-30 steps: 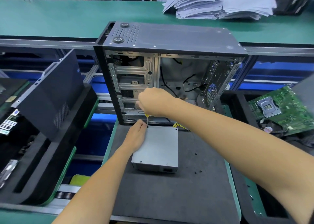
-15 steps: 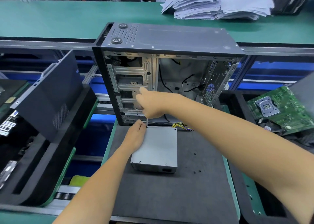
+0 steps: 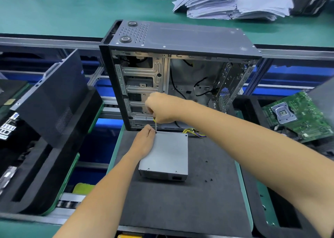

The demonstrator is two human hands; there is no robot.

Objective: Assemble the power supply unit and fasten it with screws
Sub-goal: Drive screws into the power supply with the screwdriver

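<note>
At far left a black side panel [image 3: 48, 100] leans in a foam cradle, clear of the work. Next, the left hand [image 3: 144, 142] rests on the far left corner of the PSU [image 3: 165, 154], fingers bunched at the corner as if steadying a screw; whether anything is pinched between them cannot be told. The PSU lies flat on the dark mat [image 3: 180, 201] on the surface, just in front of the open case [image 3: 177, 75], with its yellow and black cable bundle [image 3: 194, 132] trailing from the far right corner towards the case.

Above that corner, the right hand [image 3: 160, 109] has its grip curled round a small screwdriver [image 3: 155, 126], the yellow-necked shaft pointing straight down so that the tip meets the PSU's top right beside the left fingertips. Further right, a few loose black screws [image 3: 208, 180] lie on the mat, and a green motherboard [image 3: 296, 116] sits in its own tray, well apart.

Judging by the sheet-metal shell, the PSU should be stiff and fairly heavy for its bulk, with smooth, somewhat slippery faces and sharp folded edges. It looks best lifted by both long sides, palms under or against the flanks, not by the cables, which are soft and could strain at their exit. The screws are tiny and would roll or drop easily, so the steadying fingers matter until the thread bites.
</note>
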